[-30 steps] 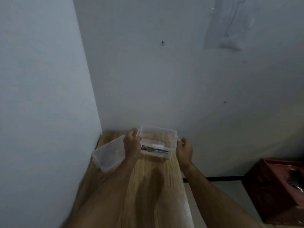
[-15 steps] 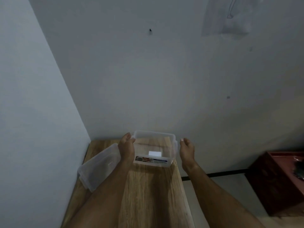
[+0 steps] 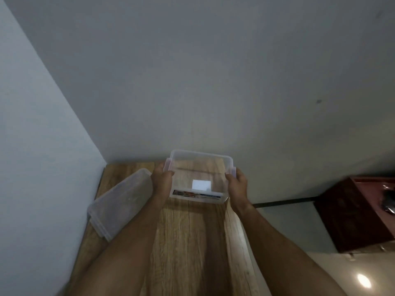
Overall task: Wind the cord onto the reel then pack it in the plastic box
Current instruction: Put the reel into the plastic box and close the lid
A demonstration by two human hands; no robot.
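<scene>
A clear plastic box (image 3: 200, 159) sits at the far end of the wooden table (image 3: 192, 242), lidless, with a printed label on its near wall and a white sticker on its floor. My left hand (image 3: 160, 183) grips its left side at the clip. My right hand (image 3: 237, 184) grips its right side. The box looks empty. Its translucent lid (image 3: 121, 199) lies on the table to the left, beside my left forearm. No cord or reel is in view.
Grey walls close in behind the table and along its left side. The table's right edge drops to a pale floor. A dark red wooden cabinet (image 3: 354, 214) stands at the right, with a dark object on top.
My right hand was off the box half a second ago and now holds its right side. The view has tilted down and closer; the box stays at the table's far end.
</scene>
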